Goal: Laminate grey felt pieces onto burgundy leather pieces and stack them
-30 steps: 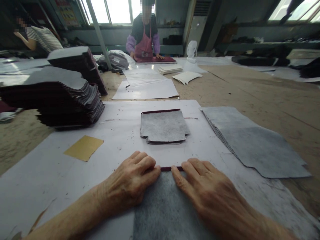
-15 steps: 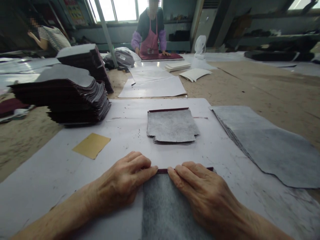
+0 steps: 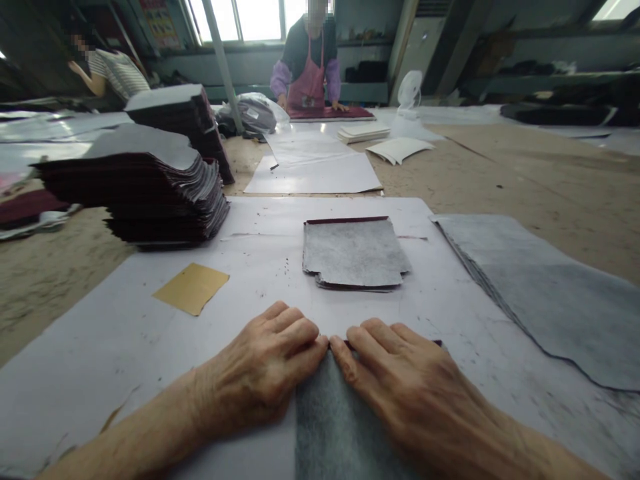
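A grey-backed fabric piece lies on the white sheet in front of me, its far edge folded over to show a thin dark maroon strip. My left hand pinches that folded edge at its left end, fingers curled. My right hand presses along the same edge, fingers bent close together and thumb almost touching the left thumb. Most of the fold hides beneath my fingers; a bit of maroon shows past the right hand. Just beyond lies a small stack of notched grey pieces with a maroon folded far edge.
Tall stacks of maroon-and-grey fabric stand at left, near a tan card. Larger grey sheets lie at right on the white sheet. Across the table, a person in a maroon apron handles maroon cloth beside a small white fan.
My thumbs have come together along the fold, covering the maroon strip that showed between them. The whole view has shifted slightly, with things sitting further right.
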`<action>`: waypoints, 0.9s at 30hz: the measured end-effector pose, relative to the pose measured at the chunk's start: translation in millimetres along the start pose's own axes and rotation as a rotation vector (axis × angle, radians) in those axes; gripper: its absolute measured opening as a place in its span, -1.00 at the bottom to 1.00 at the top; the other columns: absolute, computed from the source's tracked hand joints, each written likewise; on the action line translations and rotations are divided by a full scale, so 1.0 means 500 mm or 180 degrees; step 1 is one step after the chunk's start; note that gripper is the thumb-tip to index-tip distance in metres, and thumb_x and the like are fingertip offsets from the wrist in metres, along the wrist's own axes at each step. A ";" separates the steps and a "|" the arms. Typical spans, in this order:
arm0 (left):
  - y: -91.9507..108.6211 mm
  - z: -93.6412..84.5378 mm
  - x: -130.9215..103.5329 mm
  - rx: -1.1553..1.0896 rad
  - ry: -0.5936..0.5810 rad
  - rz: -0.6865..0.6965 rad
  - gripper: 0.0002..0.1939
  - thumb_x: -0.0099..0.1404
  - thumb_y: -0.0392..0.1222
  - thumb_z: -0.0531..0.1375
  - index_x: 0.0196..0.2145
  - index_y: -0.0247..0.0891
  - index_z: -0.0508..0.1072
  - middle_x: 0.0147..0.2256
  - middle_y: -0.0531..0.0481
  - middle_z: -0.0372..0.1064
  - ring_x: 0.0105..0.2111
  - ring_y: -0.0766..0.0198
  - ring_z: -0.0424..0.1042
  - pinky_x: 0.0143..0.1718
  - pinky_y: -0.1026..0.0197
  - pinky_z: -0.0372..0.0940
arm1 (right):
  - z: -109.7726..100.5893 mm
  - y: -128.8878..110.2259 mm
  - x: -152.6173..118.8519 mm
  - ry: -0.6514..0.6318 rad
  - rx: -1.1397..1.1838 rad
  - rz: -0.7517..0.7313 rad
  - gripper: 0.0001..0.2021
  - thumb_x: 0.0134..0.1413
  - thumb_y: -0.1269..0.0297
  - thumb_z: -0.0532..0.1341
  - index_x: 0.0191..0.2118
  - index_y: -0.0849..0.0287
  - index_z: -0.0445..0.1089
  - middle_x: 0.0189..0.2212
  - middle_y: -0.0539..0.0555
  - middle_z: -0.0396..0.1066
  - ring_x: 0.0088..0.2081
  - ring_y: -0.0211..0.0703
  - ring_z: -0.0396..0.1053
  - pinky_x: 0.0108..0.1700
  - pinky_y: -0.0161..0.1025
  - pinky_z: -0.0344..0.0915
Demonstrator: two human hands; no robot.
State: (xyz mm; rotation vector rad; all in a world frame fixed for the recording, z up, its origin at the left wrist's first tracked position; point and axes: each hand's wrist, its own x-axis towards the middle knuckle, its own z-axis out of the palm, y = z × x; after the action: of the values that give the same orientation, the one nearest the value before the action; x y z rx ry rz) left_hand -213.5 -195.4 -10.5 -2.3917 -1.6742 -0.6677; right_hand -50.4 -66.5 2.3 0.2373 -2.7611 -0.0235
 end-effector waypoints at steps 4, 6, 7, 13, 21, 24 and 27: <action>-0.004 -0.016 -0.004 -0.0238 0.0369 -0.0265 -0.67 0.15 -0.46 -0.02 -0.14 -0.34 0.35 -0.35 -0.08 0.29 -0.37 0.24 0.25 -0.35 0.12 0.18 | 0.019 0.005 0.005 0.0231 0.0595 -0.0071 -0.75 0.10 0.59 -0.06 -0.35 0.35 0.35 -0.40 0.15 0.30 -0.36 -0.12 0.19 -0.32 -0.18 0.30; 0.007 -0.027 -0.009 -0.0404 0.0558 -0.0462 -0.63 0.14 -0.48 -0.02 -0.12 -0.29 0.36 -0.34 -0.06 0.29 -0.37 0.27 0.26 -0.33 0.13 0.18 | 0.028 0.008 0.002 0.0303 0.0727 -0.0061 -0.73 0.12 0.59 -0.09 -0.28 0.39 0.35 -0.38 0.17 0.30 -0.34 -0.12 0.20 -0.31 -0.18 0.31; 0.018 -0.030 -0.013 -0.0459 0.0559 -0.0559 -0.64 0.15 -0.47 -0.02 -0.13 -0.29 0.37 -0.34 -0.06 0.29 -0.38 0.28 0.27 -0.33 0.13 0.18 | 0.030 0.010 0.000 0.0324 0.0772 -0.0046 -0.72 0.13 0.58 -0.09 -0.26 0.41 0.35 -0.37 0.18 0.30 -0.33 -0.12 0.20 -0.30 -0.17 0.31; 0.095 0.013 -0.045 0.0255 0.0741 -0.0740 -0.75 0.18 -0.37 -0.02 -0.23 -0.39 0.40 -0.33 -0.15 0.36 -0.36 0.18 0.30 -0.38 0.13 0.24 | 0.034 0.018 0.002 0.0370 0.0797 -0.0030 -0.69 0.10 0.57 -0.07 -0.11 0.44 0.32 -0.36 0.18 0.30 -0.32 -0.11 0.20 -0.30 -0.14 0.33; 0.102 0.031 -0.049 0.0500 0.0882 -0.0793 -0.71 0.17 -0.36 -0.02 -0.19 -0.40 0.39 -0.31 -0.17 0.36 -0.36 0.16 0.31 -0.39 0.09 0.27 | 0.035 0.025 0.008 -0.0035 0.0798 0.0004 -0.57 0.02 0.59 -0.07 0.03 0.31 0.25 -0.35 0.16 0.22 -0.32 -0.09 0.13 -0.32 -0.08 0.30; 0.104 0.026 -0.046 0.0522 0.0872 -0.0756 -0.71 0.15 -0.37 -0.02 -0.19 -0.42 0.38 -0.32 -0.18 0.36 -0.35 0.16 0.31 -0.39 0.10 0.28 | 0.037 0.024 0.009 -0.0076 0.0737 -0.0023 -0.54 0.00 0.60 -0.07 0.05 0.28 0.22 -0.34 0.16 0.20 -0.32 -0.08 0.11 -0.32 -0.06 0.30; 0.106 0.026 -0.044 0.0559 0.0867 -0.0735 -0.70 0.16 -0.37 -0.03 -0.19 -0.44 0.38 -0.34 -0.19 0.35 -0.35 0.16 0.31 -0.40 0.10 0.29 | 0.038 0.024 0.009 -0.0114 0.0649 -0.0010 -0.50 -0.01 0.59 -0.05 0.09 0.23 0.20 -0.32 0.16 0.19 -0.31 -0.09 0.11 -0.30 -0.06 0.29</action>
State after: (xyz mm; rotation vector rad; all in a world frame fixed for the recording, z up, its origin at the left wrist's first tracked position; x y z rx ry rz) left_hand -167.4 -229.0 -24.9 -1.9108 -1.8180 -0.8020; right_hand -63.7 -55.8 -13.4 0.2971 -2.7990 0.2565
